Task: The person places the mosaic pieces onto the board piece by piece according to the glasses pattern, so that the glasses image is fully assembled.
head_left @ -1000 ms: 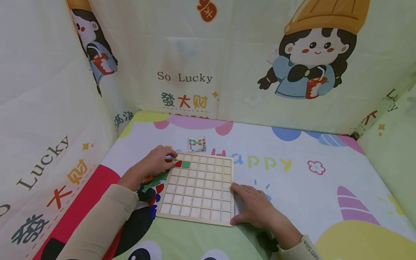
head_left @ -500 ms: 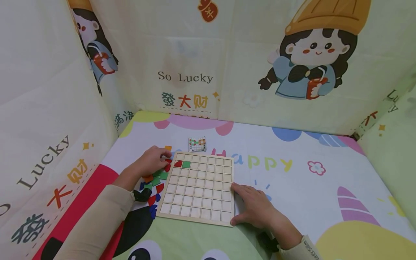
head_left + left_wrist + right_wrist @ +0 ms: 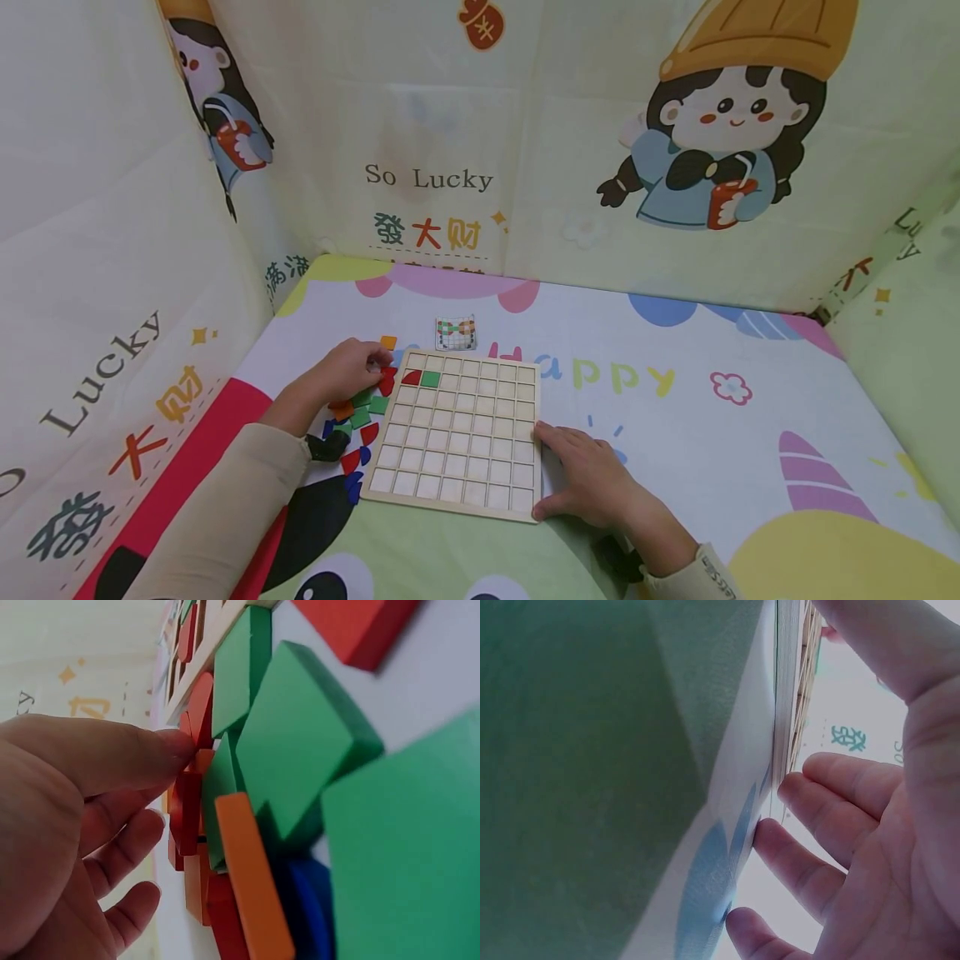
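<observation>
My left hand (image 3: 348, 367) is at the small pile left of a wooden grid board (image 3: 401, 493). Its thumb tip reaches a red quarter-round piece (image 3: 200, 705) in the left wrist view, and the index fingertip is hidden behind the thumb. I cannot tell if that piece is pinched. Green square tiles (image 3: 300, 735) and an orange tile (image 3: 251, 877) lie just below the thumb. In the board's second row sit a red piece (image 3: 412, 378) and a green tile (image 3: 430, 380), side by side. My right hand (image 3: 588, 475) rests with spread fingers along the board's right edge, thumb near the front corner.
Behind the board lies a small pattern card (image 3: 455, 332). A separate orange tile (image 3: 387, 342) is beside the board's far left corner. Blue pieces (image 3: 352, 487) lie along its near left edge. Printed cloth walls (image 3: 562, 167) rise at the back and sides.
My left hand has drawn back from the board's upper left corner to the loose pieces, uncovering more red and green ones and the orange tile. The right hand and board stay put.
</observation>
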`<state>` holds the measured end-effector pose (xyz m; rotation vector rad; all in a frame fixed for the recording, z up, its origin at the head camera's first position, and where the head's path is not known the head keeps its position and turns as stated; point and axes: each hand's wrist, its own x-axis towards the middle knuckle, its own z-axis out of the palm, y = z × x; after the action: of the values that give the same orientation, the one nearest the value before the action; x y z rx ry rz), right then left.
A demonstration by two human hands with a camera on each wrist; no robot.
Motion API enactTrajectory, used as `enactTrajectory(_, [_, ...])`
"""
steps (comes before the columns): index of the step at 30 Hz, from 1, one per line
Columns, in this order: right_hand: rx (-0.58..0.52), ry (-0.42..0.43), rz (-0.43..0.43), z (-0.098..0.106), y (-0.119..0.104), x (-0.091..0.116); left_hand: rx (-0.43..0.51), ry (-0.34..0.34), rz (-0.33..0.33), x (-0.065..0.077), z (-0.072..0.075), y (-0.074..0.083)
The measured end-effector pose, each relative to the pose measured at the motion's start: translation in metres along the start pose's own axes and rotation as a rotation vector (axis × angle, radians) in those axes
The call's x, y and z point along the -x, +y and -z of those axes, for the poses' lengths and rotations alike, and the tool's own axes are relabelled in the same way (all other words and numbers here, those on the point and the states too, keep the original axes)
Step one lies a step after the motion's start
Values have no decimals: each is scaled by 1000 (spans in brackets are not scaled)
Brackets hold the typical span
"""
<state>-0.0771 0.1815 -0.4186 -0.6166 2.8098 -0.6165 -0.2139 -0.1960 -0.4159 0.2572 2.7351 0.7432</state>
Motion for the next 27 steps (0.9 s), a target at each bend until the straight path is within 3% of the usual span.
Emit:
enactTrajectory(12, [4, -1, 0, 0, 0, 1, -73, 25, 5, -1, 1, 1])
enactTrajectory(20, [-2, 6, 18, -1, 1, -1, 27, -8, -26, 0, 2, 4])
enactTrajectory(27, [1, 7, 23, -2, 2, -1, 78, -47, 14, -1, -1, 6])
